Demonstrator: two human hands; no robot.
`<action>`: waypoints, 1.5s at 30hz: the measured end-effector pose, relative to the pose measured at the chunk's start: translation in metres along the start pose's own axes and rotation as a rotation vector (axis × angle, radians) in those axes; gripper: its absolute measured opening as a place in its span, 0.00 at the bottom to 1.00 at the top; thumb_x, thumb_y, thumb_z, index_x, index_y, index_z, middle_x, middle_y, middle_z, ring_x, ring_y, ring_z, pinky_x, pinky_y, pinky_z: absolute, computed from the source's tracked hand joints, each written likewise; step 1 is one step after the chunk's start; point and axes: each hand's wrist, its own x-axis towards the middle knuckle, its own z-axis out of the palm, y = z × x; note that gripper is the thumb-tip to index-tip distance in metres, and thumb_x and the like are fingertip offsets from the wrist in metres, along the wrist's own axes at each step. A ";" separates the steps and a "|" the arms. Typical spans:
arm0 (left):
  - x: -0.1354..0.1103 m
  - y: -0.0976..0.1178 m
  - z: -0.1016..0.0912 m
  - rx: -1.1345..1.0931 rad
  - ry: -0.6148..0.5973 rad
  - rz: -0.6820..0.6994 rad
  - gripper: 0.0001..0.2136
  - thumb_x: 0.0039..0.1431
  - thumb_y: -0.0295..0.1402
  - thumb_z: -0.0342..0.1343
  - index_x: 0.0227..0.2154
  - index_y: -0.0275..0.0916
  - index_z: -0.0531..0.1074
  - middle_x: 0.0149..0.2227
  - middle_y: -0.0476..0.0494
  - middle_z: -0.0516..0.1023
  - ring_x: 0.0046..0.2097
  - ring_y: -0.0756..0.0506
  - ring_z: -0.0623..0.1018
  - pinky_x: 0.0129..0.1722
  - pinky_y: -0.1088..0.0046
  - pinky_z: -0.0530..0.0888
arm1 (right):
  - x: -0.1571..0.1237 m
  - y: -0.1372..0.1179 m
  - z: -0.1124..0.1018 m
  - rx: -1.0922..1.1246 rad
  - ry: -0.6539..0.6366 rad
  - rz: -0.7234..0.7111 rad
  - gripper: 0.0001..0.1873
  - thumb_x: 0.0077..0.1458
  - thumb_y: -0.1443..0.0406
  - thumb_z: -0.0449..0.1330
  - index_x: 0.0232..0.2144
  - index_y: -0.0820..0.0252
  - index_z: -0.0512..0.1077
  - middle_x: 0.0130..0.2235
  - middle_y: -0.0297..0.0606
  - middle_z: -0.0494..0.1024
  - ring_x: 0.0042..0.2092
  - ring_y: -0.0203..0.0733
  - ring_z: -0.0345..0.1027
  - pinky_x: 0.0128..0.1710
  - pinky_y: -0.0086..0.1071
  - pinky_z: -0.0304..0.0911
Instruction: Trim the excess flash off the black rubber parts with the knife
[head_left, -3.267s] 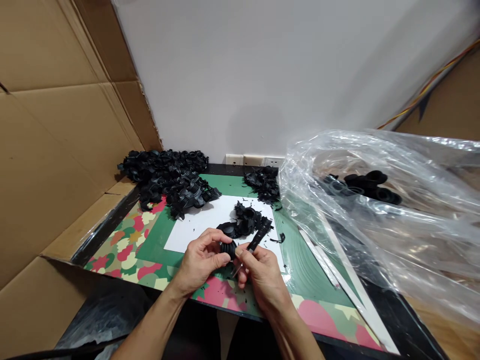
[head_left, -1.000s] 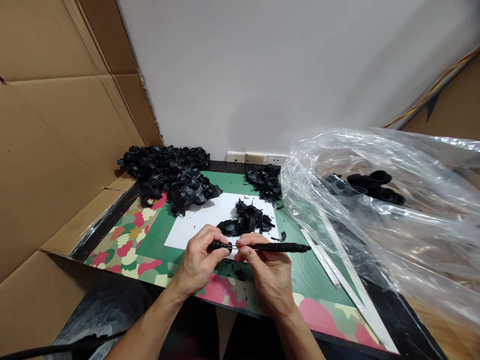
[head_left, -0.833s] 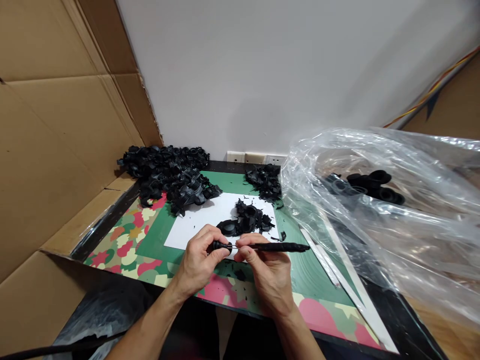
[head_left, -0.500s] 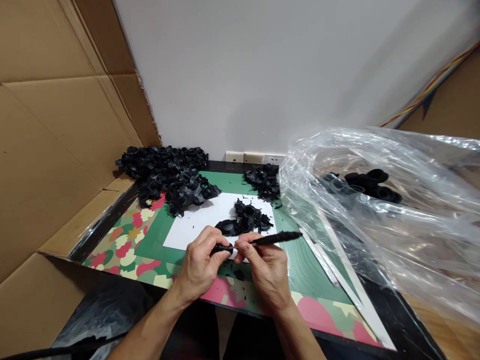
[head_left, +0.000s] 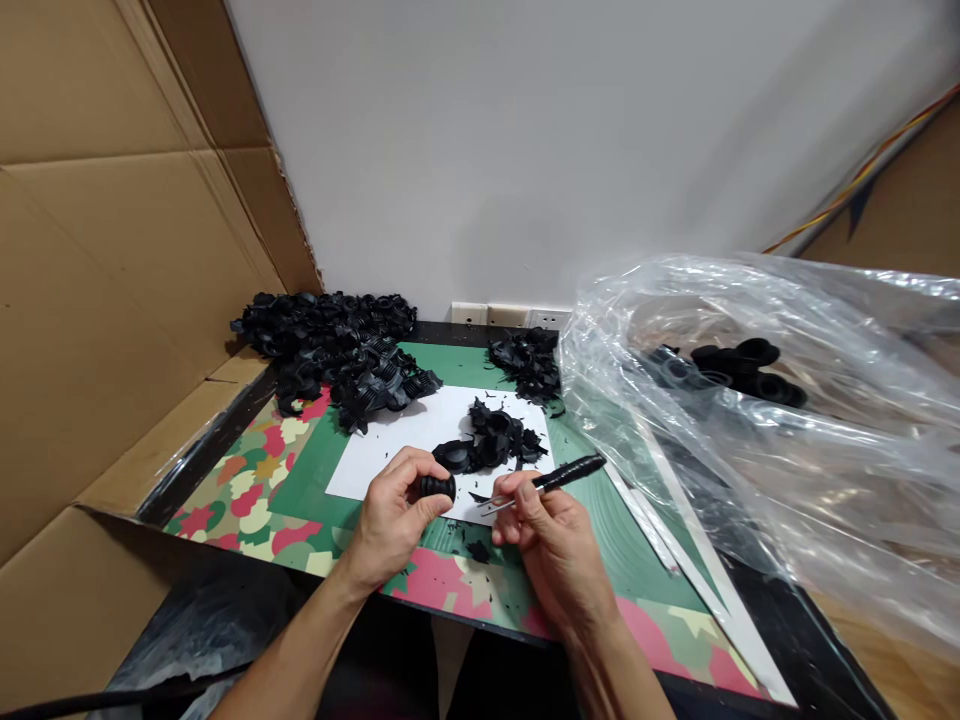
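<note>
In my left hand (head_left: 397,505), a small round black ribbed rubber bellows (head_left: 436,487) is gripped between thumb and fingers. My right hand (head_left: 551,530) holds tweezers (head_left: 562,474) with a black-wrapped handle. Their two thin metal prongs point left toward the bellows, with a gap between. A dark scrap seems to be at the prong tips. Just beyond both hands, a small heap of torn black rubber pieces (head_left: 499,435) lies on a white sheet (head_left: 397,435). Black crumbs are scattered below the hands.
A big pile of black ribbed parts (head_left: 337,345) sits at the back left, a smaller scrap pile (head_left: 525,362) at the back. On the right, a clear plastic bag (head_left: 675,300) holds black rubber parts (head_left: 746,370). White strips (head_left: 649,525) lie on the green mat (head_left: 622,540). Cardboard (head_left: 135,220) walls the left.
My right hand has drawn the tweezers away to the right, off the bellows. My left hand has shifted slightly left, and the bellows now shows more fully.
</note>
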 end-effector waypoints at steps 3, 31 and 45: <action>-0.001 0.002 0.000 0.018 0.006 0.009 0.06 0.49 0.26 0.60 0.31 0.39 0.75 0.34 0.45 0.71 0.36 0.47 0.71 0.34 0.73 0.68 | 0.001 -0.001 -0.001 -0.033 0.005 -0.054 0.16 0.46 0.54 0.68 0.27 0.62 0.75 0.27 0.33 0.72 0.24 0.31 0.63 0.25 0.27 0.63; -0.004 0.025 0.010 0.058 0.056 0.062 0.08 0.45 0.25 0.63 0.31 0.39 0.76 0.34 0.46 0.73 0.31 0.50 0.72 0.26 0.77 0.69 | -0.011 -0.015 0.001 -0.488 -0.018 -0.202 0.16 0.50 0.53 0.62 0.27 0.61 0.73 0.24 0.36 0.74 0.28 0.40 0.67 0.30 0.33 0.63; -0.009 0.032 0.014 -0.343 0.045 -0.109 0.09 0.41 0.29 0.66 0.30 0.38 0.75 0.32 0.47 0.73 0.30 0.49 0.75 0.25 0.76 0.75 | -0.014 0.007 0.024 -0.021 -0.107 0.106 0.19 0.41 0.53 0.69 0.22 0.62 0.69 0.18 0.27 0.68 0.18 0.31 0.62 0.18 0.25 0.58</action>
